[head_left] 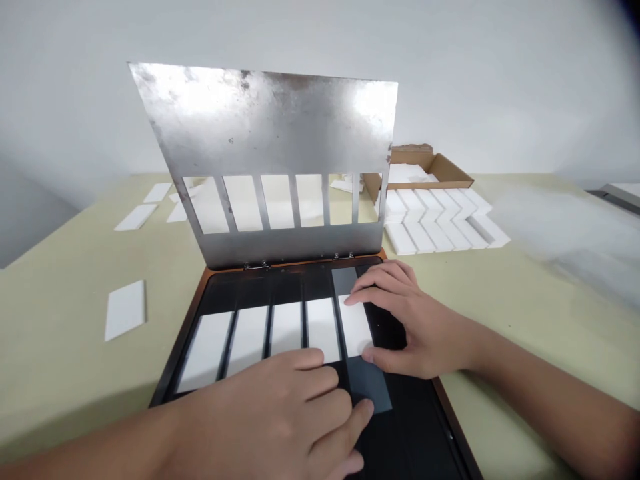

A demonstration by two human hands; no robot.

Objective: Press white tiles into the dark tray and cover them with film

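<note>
Right hand (417, 320): pinching the card (356, 327) lengthwise, fingertips at its far edge, thumb at its near edge.
Card seat: on the grey strip (371, 381) in the black tray (417, 427), right of four other cards (247, 337).
Left hand (290, 417): loosely curled, index fingertip at the strip's near end; pressure, cannot tell.
Good practice: grip edges lightly, square the card with its neighbours.

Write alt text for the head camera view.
A right hand touches the rightmost of five white pieces in a black tray with a raised metal lid; the left hand is nearer the camera. Behind, at right, are rows of white pieces and a cardboard box.
</note>
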